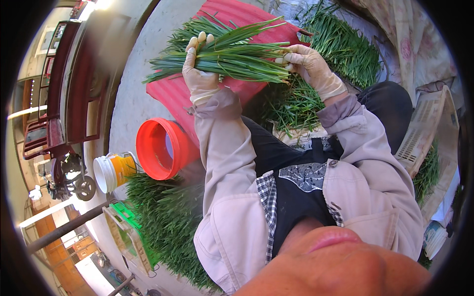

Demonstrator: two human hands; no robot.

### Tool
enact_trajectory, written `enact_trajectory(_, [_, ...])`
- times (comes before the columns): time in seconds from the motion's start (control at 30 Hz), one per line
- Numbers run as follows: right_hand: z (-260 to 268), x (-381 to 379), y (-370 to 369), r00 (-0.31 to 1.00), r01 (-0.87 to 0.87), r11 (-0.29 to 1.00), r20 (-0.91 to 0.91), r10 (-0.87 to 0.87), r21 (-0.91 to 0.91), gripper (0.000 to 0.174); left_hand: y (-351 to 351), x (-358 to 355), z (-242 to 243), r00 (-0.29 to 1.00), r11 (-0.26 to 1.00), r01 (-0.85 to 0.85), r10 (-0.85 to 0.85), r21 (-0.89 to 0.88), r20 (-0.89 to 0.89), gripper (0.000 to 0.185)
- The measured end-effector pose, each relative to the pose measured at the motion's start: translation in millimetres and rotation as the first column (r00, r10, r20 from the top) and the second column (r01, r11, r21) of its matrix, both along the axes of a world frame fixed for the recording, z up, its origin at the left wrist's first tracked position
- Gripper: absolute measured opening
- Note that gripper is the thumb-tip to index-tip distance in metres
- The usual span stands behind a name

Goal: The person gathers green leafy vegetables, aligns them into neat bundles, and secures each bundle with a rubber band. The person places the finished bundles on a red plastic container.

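Observation:
My left hand (200, 74), in a thin pale glove, is closed around a bunch of long green leafy stalks (240, 63) that look like garlic chives. The bunch lies sideways, its pale cut ends to the right. At those ends, the gloved fingers of my right hand (309, 64) pinch some stalks. Below the bunch is a ridged red sheet (218, 90), with more chives (185, 39) on it behind my left fingers. Beneath my right hand lies a loose heap of chives (300, 103), partly hidden by my arm.
A large pile of chives (340, 48) lies at the upper right, another pile (166, 214) at the lower left. An orange-red bucket (157, 148) and a white-yellow bucket (114, 172) stand left. Plastic crates (418, 129) (126, 233) flank me. A dark red vehicle (70, 81) is farther left.

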State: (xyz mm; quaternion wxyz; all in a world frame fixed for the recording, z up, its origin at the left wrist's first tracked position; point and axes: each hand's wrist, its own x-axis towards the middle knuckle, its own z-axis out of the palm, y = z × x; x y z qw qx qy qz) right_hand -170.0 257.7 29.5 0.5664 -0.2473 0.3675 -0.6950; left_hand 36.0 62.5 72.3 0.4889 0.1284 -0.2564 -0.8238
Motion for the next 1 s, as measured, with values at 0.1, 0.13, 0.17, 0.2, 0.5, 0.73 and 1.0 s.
enact_trajectory(0.1, [3.6,-18.6,11.2,0.997,0.016,0.991,0.082,-0.005,-0.135,0.014,-3.8,7.2,0.3,0.998,0.999,-0.052,0.052,-0.002,-0.026,0.029])
enact_trajectory(0.13, [1.8,-25.9,17.6,0.992,-0.003,0.989,0.124,0.022,-0.149,0.013,-4.6,9.5,-0.2,0.996,0.997,-0.079,0.079,0.001,-0.035,0.029])
enact_trajectory(0.17, [0.8,-33.7,23.4,0.987,-0.01,0.983,0.154,0.039,-0.184,0.012,-6.0,10.7,0.0,0.996,0.997,-0.08,0.08,-0.007,-0.042,0.029])
enact_trajectory(0.2, [-1.6,-37.7,27.7,0.982,0.033,0.996,-0.186,-0.018,0.079,0.013,-6.8,11.2,0.2,0.995,0.996,-0.083,0.082,-0.012,-0.05,0.029])
enact_trajectory(0.5, [14.7,-4.1,6.9,0.759,0.189,0.981,-0.628,-0.171,-0.038,0.024,3.9,-4.8,4.2,0.997,0.998,0.051,-0.054,-0.044,-0.063,0.03])
enact_trajectory(0.73, [-30.6,-42.5,41.0,0.971,0.157,0.988,-0.186,-0.153,0.008,0.013,-12.0,25.1,11.3,0.988,0.99,-0.079,0.062,-0.121,-0.139,0.033])
enact_trajectory(1.0, [-24.6,-8.2,35.0,0.34,0.336,0.941,-0.928,-0.153,-0.032,0.023,-5.5,19.2,13.3,0.992,0.972,-0.106,0.087,-0.209,-0.094,0.034])
